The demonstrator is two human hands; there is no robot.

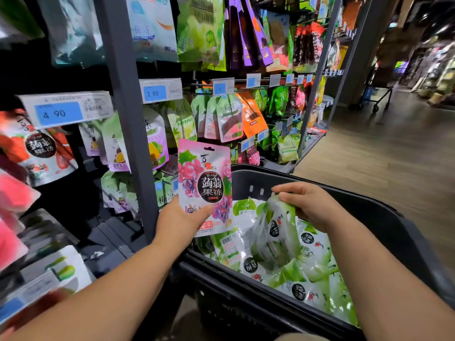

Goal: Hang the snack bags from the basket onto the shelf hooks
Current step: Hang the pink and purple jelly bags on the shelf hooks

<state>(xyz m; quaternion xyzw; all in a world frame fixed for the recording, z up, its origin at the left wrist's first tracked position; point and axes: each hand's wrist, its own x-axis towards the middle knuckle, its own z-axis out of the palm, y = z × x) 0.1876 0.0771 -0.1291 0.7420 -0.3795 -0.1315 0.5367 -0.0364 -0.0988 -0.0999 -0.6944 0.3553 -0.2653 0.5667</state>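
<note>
- Left bay: a white-and-blue price label reading 4.90 (pixel 64 109) sits above a hanging red strawberry-print foil pouch (pixel 37 148). Its black round emblem looks like the one on the pouch in hand, so this bay is judged the likely destination. The hook itself is not clearly visible here.
- Grey metal shelf upright (pixel 128 119): it stands between that bay and the raised pouch.
- Left hand (pixel 181 219): the thumb lies across the front lower edge of a pink grape-print foil snack pouch (pixel 205 185), with the fingers behind it out of sight. The grip is closed on the pouch, which is held upright, print facing the camera, above the near-left corner of the basket and clear of the shelf.
- Step in hand, as judged: one pouch is out of the basket and not yet hung.
- Next move, as judged: carry it left past the upright, line the dark slot at its top edge (pixel 209 148) with a free hook tip, and slide it on. The low grip leaves the top free to flop.
- Black plastic basket (pixel 243 178): it holds a heap of green-and-white foil pouches (pixel 307 274).
- Right hand (pixel 307 203): the fingers are curled over the top of one green-and-white pouch (pixel 275 230), clamped on it and lifting it partly out of the heap, still inside the basket.
</note>
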